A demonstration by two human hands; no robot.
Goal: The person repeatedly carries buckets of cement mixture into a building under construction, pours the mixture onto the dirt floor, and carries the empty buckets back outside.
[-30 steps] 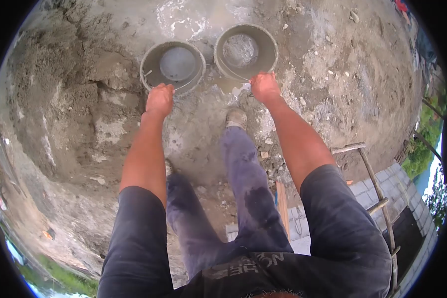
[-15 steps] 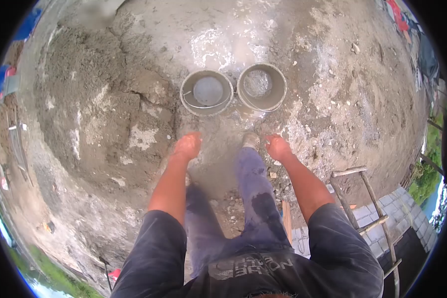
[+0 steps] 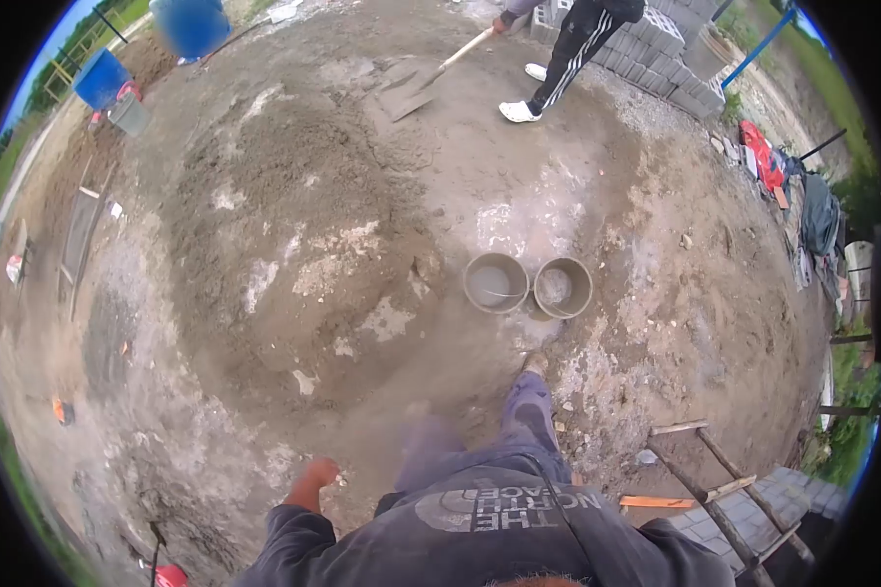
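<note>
Left hand [image 3: 316, 474] low, well apart from left bucket [image 3: 499, 262] and right bucket [image 3: 579, 284], side by side on the ground [image 3: 690, 323]. Nothing seen in its fingers; how open, can't tell, blurry. Right hand out of view. Seems a hands-off step; lifting either bucket would need a forward reach.

Two adjoining buckets [image 3: 497, 261], one shovel [image 3: 445, 67], two blue containers [image 3: 101, 80], one ladder [image 3: 732, 488], one co-worker [image 3: 575, 51]

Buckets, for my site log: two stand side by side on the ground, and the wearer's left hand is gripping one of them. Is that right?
Not quite: the left hand grips neither; the head view shows it well apart from both buckets. The two do stand side by side on the ground.
</note>
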